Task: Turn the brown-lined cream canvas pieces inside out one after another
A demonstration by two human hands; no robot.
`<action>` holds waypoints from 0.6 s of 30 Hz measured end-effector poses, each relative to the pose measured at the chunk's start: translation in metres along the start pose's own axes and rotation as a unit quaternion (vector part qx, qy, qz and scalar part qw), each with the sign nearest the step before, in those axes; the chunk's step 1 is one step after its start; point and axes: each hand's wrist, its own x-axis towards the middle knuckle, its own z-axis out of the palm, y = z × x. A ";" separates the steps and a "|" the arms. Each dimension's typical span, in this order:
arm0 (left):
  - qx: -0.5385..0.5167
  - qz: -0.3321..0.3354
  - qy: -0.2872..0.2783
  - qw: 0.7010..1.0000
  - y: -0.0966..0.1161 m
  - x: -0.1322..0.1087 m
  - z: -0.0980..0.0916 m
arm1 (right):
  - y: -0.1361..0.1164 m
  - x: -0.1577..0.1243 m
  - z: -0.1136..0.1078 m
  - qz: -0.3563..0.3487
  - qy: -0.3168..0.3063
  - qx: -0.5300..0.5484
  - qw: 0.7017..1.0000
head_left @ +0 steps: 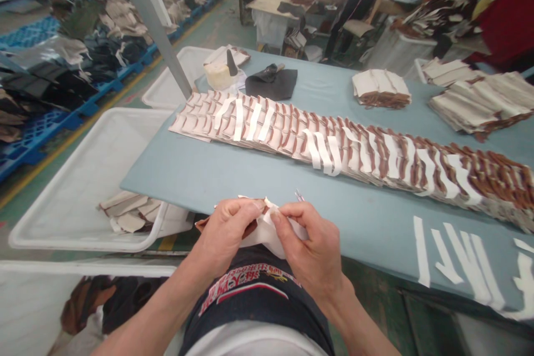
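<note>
My left hand [227, 228] and my right hand [311, 247] are both closed on a small brown-and-white leather piece [262, 231] at the near edge of the light blue table [200, 169], just above my lap. The fingertips of both hands pinch its white top edge. A thin metal tip [299, 196] pokes up behind my right hand. A long overlapping row of similar brown-and-white pieces [354, 147] with white strips on them runs across the table beyond my hands.
Loose white strips [459, 261] lie at the table's right front. Stacks of pieces [380, 89] sit at the far right. A black cloth [271, 82] and pale block [217, 73] are at the back. White trays [83, 189] stand left; a person works in the background.
</note>
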 end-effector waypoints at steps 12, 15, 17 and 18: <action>-0.001 -0.004 0.017 1.000 0.000 0.004 0.000 | 0.003 0.003 0.012 -0.049 0.031 -0.084 0.995; 0.017 0.007 0.013 1.000 -0.003 0.005 -0.003 | 0.002 0.002 0.015 -0.041 0.044 -0.101 0.993; 0.041 0.026 0.013 0.999 -0.003 0.004 -0.005 | 0.002 0.002 0.017 -0.034 0.051 -0.111 0.992; 0.053 0.040 0.011 0.998 -0.002 0.004 -0.006 | 0.002 0.001 0.017 -0.030 0.054 -0.115 0.991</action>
